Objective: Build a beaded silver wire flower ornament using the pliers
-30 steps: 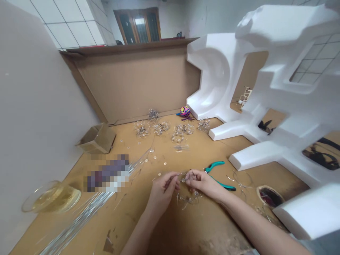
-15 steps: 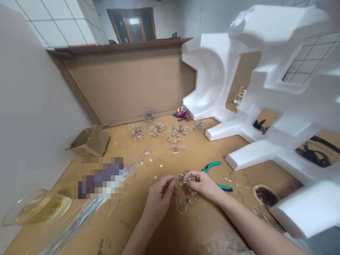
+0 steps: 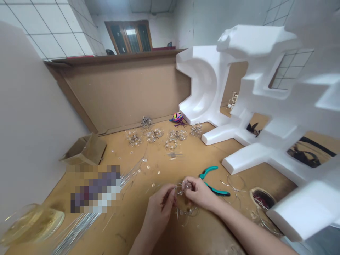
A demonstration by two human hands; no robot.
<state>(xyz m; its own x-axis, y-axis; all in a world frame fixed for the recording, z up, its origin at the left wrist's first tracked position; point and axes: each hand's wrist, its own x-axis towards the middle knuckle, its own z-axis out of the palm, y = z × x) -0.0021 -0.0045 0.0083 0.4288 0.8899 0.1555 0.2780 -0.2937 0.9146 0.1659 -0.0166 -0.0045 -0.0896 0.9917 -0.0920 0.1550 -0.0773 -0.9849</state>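
Between my hands is a looped piece of thin silvery wire (image 3: pixel 180 193) with small clear beads on it. My left hand (image 3: pixel 161 203) pinches its left side between thumb and fingers. On the other side, my right hand (image 3: pixel 199 193) grips the wire, its fingertips partly covering the loops. More wire loops with beads (image 3: pixel 189 211) hang just below the fingers; I cannot tell how they join the held part. Teal-handled pliers (image 3: pixel 218 192) lie beside my right hand, their jaws partly hidden behind it. Several small clear discs (image 3: pixel 148 167) lie on the table beyond my left hand.
Several wire clusters (image 3: pixel 154 134) stand at the back near a colourful ball-shaped object (image 3: pixel 177 117). A long bundle of straight wires (image 3: pixel 77 232) and a cardboard box (image 3: pixel 86 150) are at left. White foam packing (image 3: pixel 244 156) rises at right, near a round container (image 3: pixel 262 199).
The view has tilted upward, so the table things sit lower and slightly left. My right hand's fingers have drawn closer together on the wire; both hands keep hold of it.
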